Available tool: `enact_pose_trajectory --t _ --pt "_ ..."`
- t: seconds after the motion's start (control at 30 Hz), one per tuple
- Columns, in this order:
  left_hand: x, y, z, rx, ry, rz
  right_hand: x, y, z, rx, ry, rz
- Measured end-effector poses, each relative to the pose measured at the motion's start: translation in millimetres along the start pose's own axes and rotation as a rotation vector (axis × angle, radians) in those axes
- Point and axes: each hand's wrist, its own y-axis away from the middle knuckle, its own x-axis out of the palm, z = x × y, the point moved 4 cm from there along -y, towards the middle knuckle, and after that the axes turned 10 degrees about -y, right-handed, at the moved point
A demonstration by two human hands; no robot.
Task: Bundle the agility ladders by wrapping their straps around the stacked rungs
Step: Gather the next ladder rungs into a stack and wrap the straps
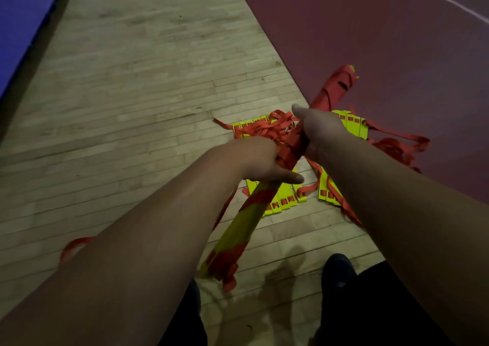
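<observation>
Both hands are clenched on the bundle (232, 237) of stacked yellow rungs at mid-frame. Your left hand (260, 160) wraps it from the left, thumb stretched rightward across it. Your right hand (321, 131) grips just above, thumb raised. Red strap (291, 147) is wound round the rungs between the two hands and thickly at the far end, upper right. The bundle is held off the ground, slanting from bottom centre to upper right. Beneath it, loose ladders (352, 123) lie on the wooden floor (132, 94), yellow rungs fanned out and red straps tangled over them. Maroon mat (370, 41) at upper right, blue mat (16, 14) at upper left. Dark shoe (337, 269) at bottom right. Your forearms hide part of the pile.
</observation>
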Motion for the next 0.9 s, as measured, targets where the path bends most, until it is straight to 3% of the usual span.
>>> enact_pose_trajectory --t 0.07,0.13,0.23,0.33,0.4,0.47,0.53,0.63,0.73,0.9 --pt "3 -4 -3 -0.034 -0.074 -0.074 4 0 0 0.033 -0.003 0.054" --pt "4 -7 3 -0.02 0.058 -0.057 8 4 2 0.053 0.017 0.106" --pt "0 -3 16 0.03 0.402 0.016 11 16 8 0.037 -0.047 0.2" --pt "-6 6 16 0.082 0.906 0.07 16 33 17 0.097 -0.34 0.405" --pt "-11 10 11 0.2 1.175 0.125 20 43 25 0.128 -0.504 0.527" --pt "-13 13 3 0.37 1.266 0.203 24 49 30 0.151 -0.585 0.588" --pt "-11 12 -1 0.388 1.241 0.228 26 51 33 0.184 -0.637 0.615" --pt "-9 9 3 0.227 1.058 0.182 21 43 32 0.184 -0.551 0.556" --pt "-16 12 13 0.128 0.696 0.086 12 26 22 0.187 -0.368 0.38" --pt "-5 7 7 0.058 0.179 0.098 3 4 1 0.108 -0.125 0.08"
